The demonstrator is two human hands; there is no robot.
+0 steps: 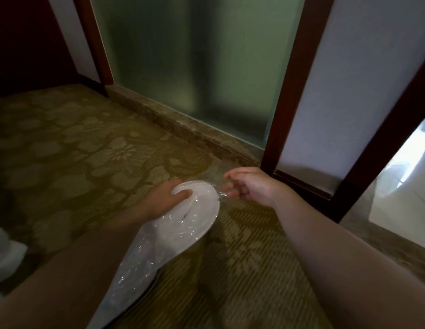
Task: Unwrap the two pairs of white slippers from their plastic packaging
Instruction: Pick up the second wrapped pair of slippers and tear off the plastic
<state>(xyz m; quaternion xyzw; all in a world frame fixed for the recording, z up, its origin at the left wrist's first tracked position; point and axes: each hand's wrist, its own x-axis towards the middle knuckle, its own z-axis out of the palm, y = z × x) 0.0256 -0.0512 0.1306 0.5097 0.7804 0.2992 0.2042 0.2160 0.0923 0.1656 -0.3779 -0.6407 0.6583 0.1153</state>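
Observation:
A pair of white slippers [194,217] in clear plastic wrap [140,264] is held above the patterned carpet in the middle of the view. My left hand [164,198] grips the toe end of the pack from the left, thumb on top. My right hand [249,184] pinches a stretched corner of the plastic at the pack's right tip and pulls it taut. The heel end of the pack runs down toward the bottom edge, partly behind my left forearm. A second white object [4,255] lies at the far left edge; I cannot tell whether it is a slipper.
A green-brown floral carpet [76,150] covers the floor. A stone threshold [178,124] runs under a frosted glass panel [194,67] ahead. Dark wooden door frames [294,91] stand to the right, with a bright tiled floor [401,181] beyond.

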